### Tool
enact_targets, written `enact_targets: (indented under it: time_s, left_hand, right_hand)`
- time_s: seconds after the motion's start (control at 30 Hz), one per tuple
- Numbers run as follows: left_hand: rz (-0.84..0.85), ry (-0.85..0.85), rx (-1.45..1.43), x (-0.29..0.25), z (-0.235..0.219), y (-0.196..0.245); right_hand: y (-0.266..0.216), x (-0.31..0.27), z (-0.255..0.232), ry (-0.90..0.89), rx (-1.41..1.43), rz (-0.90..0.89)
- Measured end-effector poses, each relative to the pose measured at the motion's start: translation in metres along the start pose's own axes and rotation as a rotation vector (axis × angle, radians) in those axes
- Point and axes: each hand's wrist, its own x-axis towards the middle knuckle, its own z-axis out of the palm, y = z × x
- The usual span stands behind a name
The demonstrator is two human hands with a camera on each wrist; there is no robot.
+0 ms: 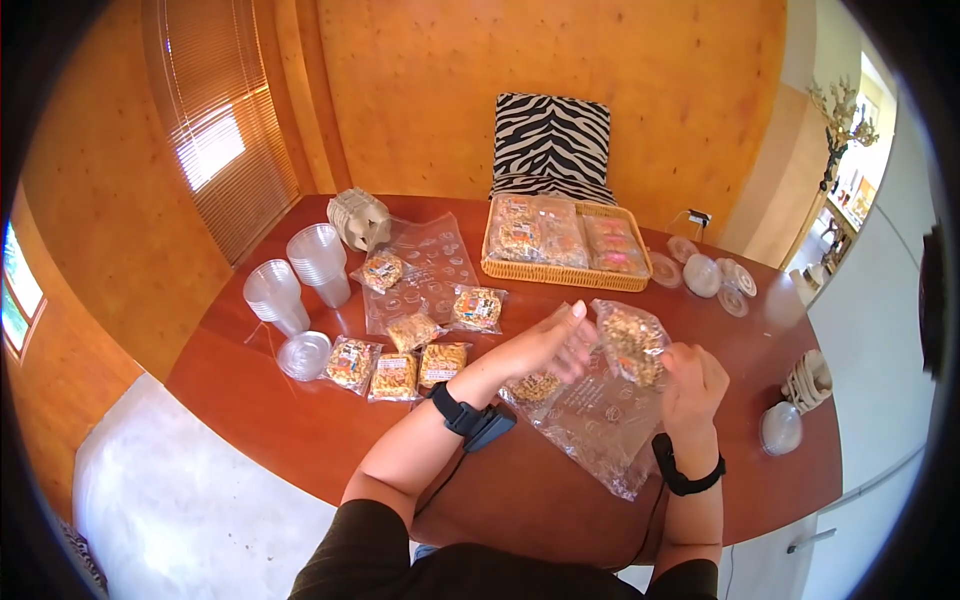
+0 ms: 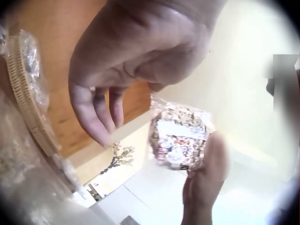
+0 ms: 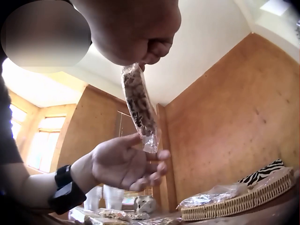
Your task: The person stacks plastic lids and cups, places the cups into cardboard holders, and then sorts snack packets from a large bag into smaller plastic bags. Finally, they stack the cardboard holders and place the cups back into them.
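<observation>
On the left a slatted blind (image 1: 205, 120) covers a window in the orange wall, and below it the round reddish-brown wooden table (image 1: 300, 420) begins with two stacks of clear plastic cups (image 1: 300, 275) and a flat clear lid (image 1: 303, 355) beside them. Just right of the cups, several wrapped snack bars (image 1: 400, 370) lie in a loose cluster on the wood, some on a sheet of clear film (image 1: 430, 265), with a bundle of folded cartons (image 1: 358, 218) behind. Near the table's middle the left hand (image 1: 545, 345) hovers above the surface, fingers (image 2: 91, 117) spread and relaxed, gripping nothing, its fingertips close to the raised bag. The cellophane snack bag (image 1: 632, 345) is held up in the air over a crumpled clear plastic sheet (image 1: 600, 425), well above the tabletop, just right of the left hand. The right hand (image 1: 690, 385) pinches the bag's end between thumb and curled fingers. Behind, a wicker tray (image 1: 565, 272) holds more wrapped packs, and a zebra-striped cushion (image 1: 552, 140) stands against the wall. Further right lie clear domed lids (image 1: 705, 275), then a stack of cartons (image 1: 808, 380) and another lid (image 1: 780, 428) at the table's edge, with white cabinets (image 1: 870, 480) beyond.
</observation>
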Motion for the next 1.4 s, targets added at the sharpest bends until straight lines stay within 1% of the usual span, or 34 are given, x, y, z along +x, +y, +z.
enact_targets:
  time_s: [0.03, 0.1, 0.13, 0.23, 0.27, 0.33, 0.37, 0.4, 0.43, 0.5, 0.53, 0.63, 0.67, 0.77, 0.8, 0.9, 0.93, 1.03, 1.13, 1.17, 1.2, 1.23, 1.3, 1.33, 1.4]
  left_hand:
    - [-0.05, -0.126, -0.098, -0.001, 0.0, 0.002]
    - [-0.151, -0.379, -0.297, -0.002, 0.003, 0.006]
    - [-0.139, -0.456, -0.418, 0.002, 0.004, 0.002]
    - [-0.091, -0.589, -0.725, 0.001, -0.001, 0.003]
    - [-0.099, -0.584, -0.794, -0.001, -0.003, 0.006]
    - [-0.105, -0.443, -0.671, -0.005, -0.004, 0.007]
    - [-0.108, -0.375, -0.607, -0.006, -0.006, 0.007]
    - [-0.042, -0.441, -0.584, -0.007, -0.011, 0.009]
    - [0.043, -0.315, -0.495, -0.007, -0.008, 0.01]
    - [0.211, -0.068, -0.312, -0.01, 0.003, 0.015]
    - [0.231, -0.044, -0.349, -0.01, 0.006, 0.019]
    - [0.454, 0.14, -0.055, -0.006, 0.02, 0.015]
    - [0.307, 0.094, -0.064, -0.013, 0.023, 0.021]
    - [0.636, 0.121, 0.534, -0.011, 0.028, 0.016]
    - [0.632, 0.082, 0.425, -0.012, 0.033, 0.018]
    - [0.565, 0.127, 0.163, -0.018, 0.047, 0.021]
    - [0.6, 0.169, 0.136, -0.014, 0.046, 0.015]
    - [0.461, 0.274, -0.161, -0.005, 0.035, -0.001]
    - [0.527, 0.521, 0.133, -0.008, 0.041, -0.005]
    - [0.743, 0.594, 0.296, -0.008, 0.048, -0.003]
    - [0.798, 0.627, 0.329, -0.01, 0.054, 0.0]
    - [0.853, 0.657, 0.358, -0.011, 0.058, 0.001]
    - [0.889, 0.61, 0.235, -0.007, 0.054, -0.008]
    - [0.906, 0.62, 0.221, -0.007, 0.058, -0.004]
    - [0.849, 0.678, 0.241, -0.011, 0.052, -0.01]
  right_hand:
    - [0.001, 0.001, -0.002, 0.023, -0.054, 0.004]
    - [0.003, 0.001, -0.008, -0.033, -0.104, -0.047]
    - [0.003, 0.0, -0.011, -0.062, -0.129, -0.071]
    - [-0.002, 0.001, -0.011, -0.221, -0.008, -0.282]
    - [-0.006, 0.002, -0.009, -0.237, 0.021, -0.297]
    - [-0.012, 0.001, -0.002, -0.271, 0.075, -0.323]
    - [-0.008, 0.0, 0.0, -0.247, 0.131, -0.292]
    - [-0.003, -0.001, 0.002, -0.223, 0.185, -0.259]
    - [0.002, -0.002, 0.004, -0.198, 0.237, -0.226]
    - [0.003, -0.002, 0.007, -0.103, 0.296, 0.087]
    - [0.001, -0.003, 0.01, -0.048, 0.323, 0.242]
    - [-0.005, -0.013, 0.031, 0.05, 0.846, 0.895]
    - [0.0, -0.017, 0.033, -0.014, 0.949, 0.939]
    - [0.004, -0.023, 0.042, 0.051, 1.218, 1.084]
    - [0.003, -0.026, 0.044, 0.101, 1.194, 1.072]
    - [-0.001, -0.023, 0.041, 0.128, 1.116, 0.991]
    - [0.0, -0.026, 0.045, 0.153, 1.071, 0.911]
    - [-0.003, -0.028, 0.042, 0.044, 0.81, 0.763]
    - [-0.013, -0.028, 0.046, 0.145, 1.002, 0.832]
    - [-0.015, -0.029, 0.046, 0.184, 1.058, 0.853]
    - [-0.015, -0.026, 0.041, 0.171, 1.062, 0.925]
    - [-0.014, -0.026, 0.041, 0.173, 1.084, 0.947]
    - [-0.012, -0.028, 0.045, 0.18, 1.128, 0.994]
    - [-0.013, -0.029, 0.044, 0.197, 1.07, 0.923]
    - [-0.016, -0.028, 0.041, 0.215, 0.959, 0.779]
